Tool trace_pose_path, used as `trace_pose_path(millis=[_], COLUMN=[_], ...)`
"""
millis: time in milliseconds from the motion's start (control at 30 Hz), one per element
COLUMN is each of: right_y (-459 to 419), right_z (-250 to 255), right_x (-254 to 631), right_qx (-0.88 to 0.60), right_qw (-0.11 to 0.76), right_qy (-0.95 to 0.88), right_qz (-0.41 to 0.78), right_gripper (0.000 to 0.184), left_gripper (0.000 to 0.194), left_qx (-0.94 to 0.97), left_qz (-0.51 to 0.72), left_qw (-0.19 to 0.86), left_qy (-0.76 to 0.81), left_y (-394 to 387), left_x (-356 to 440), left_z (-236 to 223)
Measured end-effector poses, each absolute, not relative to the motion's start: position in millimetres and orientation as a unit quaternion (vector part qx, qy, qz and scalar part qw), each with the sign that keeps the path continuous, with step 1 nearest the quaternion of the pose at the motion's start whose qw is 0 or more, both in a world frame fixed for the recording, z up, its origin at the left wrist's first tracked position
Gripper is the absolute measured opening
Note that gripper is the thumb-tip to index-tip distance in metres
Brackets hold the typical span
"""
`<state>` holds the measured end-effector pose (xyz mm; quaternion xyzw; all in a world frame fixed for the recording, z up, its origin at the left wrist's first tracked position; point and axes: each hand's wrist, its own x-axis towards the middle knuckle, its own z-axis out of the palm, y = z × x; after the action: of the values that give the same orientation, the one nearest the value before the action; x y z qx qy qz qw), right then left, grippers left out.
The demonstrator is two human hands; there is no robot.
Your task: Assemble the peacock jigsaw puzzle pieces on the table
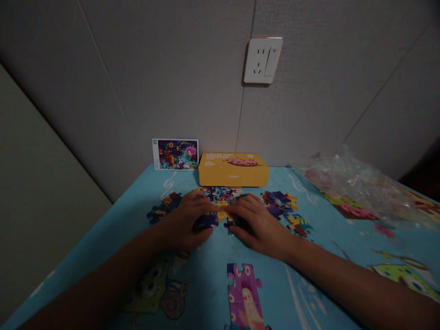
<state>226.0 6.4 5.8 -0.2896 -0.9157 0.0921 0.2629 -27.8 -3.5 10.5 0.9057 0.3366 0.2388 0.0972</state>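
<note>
My left hand (190, 217) rests over the jigsaw pieces with its fingers stretched out and the thumb apart. Its fingertips reach a yellow puzzle piece (222, 213) in the middle. From the other side, my right hand (256, 222) lies with spread fingers, the index fingertip touching the same yellow area. Dark blue puzzle pieces (208, 221) show beside my left fingers. Behind both hands lies a heap of mixed puzzle pieces (222, 193). Joined purple and pink pieces (244, 293) lie nearer to me. What is under my palms is hidden.
A yellow puzzle box (233, 175) and a picture card (178, 155) stand against the wall. More loose pieces lie at left (161, 208) and right (278, 203). Clear plastic wrapping (354, 176) covers the right of the blue patterned tablecloth (206, 293).
</note>
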Motion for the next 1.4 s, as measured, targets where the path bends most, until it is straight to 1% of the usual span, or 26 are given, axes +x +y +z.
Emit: trace_pose_path(millis=[200, 267, 400, 467, 500, 600, 700, 833, 933, 1033, 1133, 1233, 1300, 1333, 1400], right_y=[7.2, 7.1, 6.3, 7.0, 8.1, 14.3, 20.4, 19.0, 14.0, 12.3, 11.7, 5.8, -2.3, -7.3, -18.4], right_z=[3.0, 4.4, 9.1, 9.6, 8.9, 4.6, 1.1, 2.8, 4.5, 3.6, 3.2, 8.4, 15.0, 18.5, 23.6], right_x=[226.3, 226.8, 226.6, 226.6, 226.9, 230.0, 233.6, 233.1, 230.4, 229.0, 228.1, 227.6, 229.4, 231.3, 237.5], right_qx=[-0.344, -0.357, -0.347, -0.33, -0.329, -0.386, -0.459, -0.461, -0.444, -0.444, -0.453, -0.448, -0.434, -0.422, -0.394], right_qw=[0.252, 0.239, 0.21, 0.218, 0.232, 0.298, 0.338, 0.388, 0.406, 0.42, 0.456, 0.493, 0.5, 0.494, 0.471], right_qy=[-0.902, -0.901, -0.914, -0.918, -0.915, -0.872, -0.822, -0.797, -0.795, -0.783, -0.751, -0.725, -0.724, -0.733, -0.759], right_qz=[0.064, 0.053, 0.005, -0.029, -0.041, -0.045, -0.009, 0.042, 0.075, 0.112, 0.152, 0.176, 0.193, 0.203, 0.217], right_gripper=[0.028, 0.029, 0.024, 0.019, 0.02, 0.026, 0.025, 0.024, 0.026, 0.026, 0.024, 0.022, 0.019, 0.017, 0.013], left_gripper=[0.054, 0.051, 0.034, 0.031, 0.031, 0.042, 0.06, 0.082, 0.087, 0.083, 0.076, 0.069, 0.063, 0.057, 0.029], left_qx=[0.922, 0.922, 0.906, 0.9, 0.901, 0.916, 0.932, 0.934, 0.931, 0.926, 0.915, 0.888, 0.857, 0.841, 0.826], left_qz=[0.207, 0.214, 0.257, 0.267, 0.266, 0.246, 0.192, 0.142, 0.147, 0.167, 0.205, 0.269, 0.334, 0.368, 0.408], left_qw=[0.119, 0.118, 0.081, 0.065, 0.063, 0.08, 0.105, 0.111, 0.111, 0.095, 0.072, 0.05, 0.045, 0.054, 0.082], left_qy=[0.305, 0.3, 0.326, 0.338, 0.336, 0.308, 0.289, 0.309, 0.314, 0.324, 0.341, 0.369, 0.389, 0.393, 0.379], left_y=[-8.9, -8.2, -2.8, -1.0, -0.9, -4.2, -10.7, -17.0, -18.4, -17.7, -16.0, -17.6, -23.1, -27.2, -36.7], left_x=[-24.1, -23.3, -24.8, -25.8, -25.9, -23.7, -19.3, -15.5, -14.6, -14.2, -12.7, -4.1, 7.9, 15.3, 30.1], left_z=[12.1, 12.1, 9.6, 9.6, 10.3, 14.4, 17.1, 15.2, 14.3, 16.1, 16.4, 11.2, 6.3, 4.3, 2.9])
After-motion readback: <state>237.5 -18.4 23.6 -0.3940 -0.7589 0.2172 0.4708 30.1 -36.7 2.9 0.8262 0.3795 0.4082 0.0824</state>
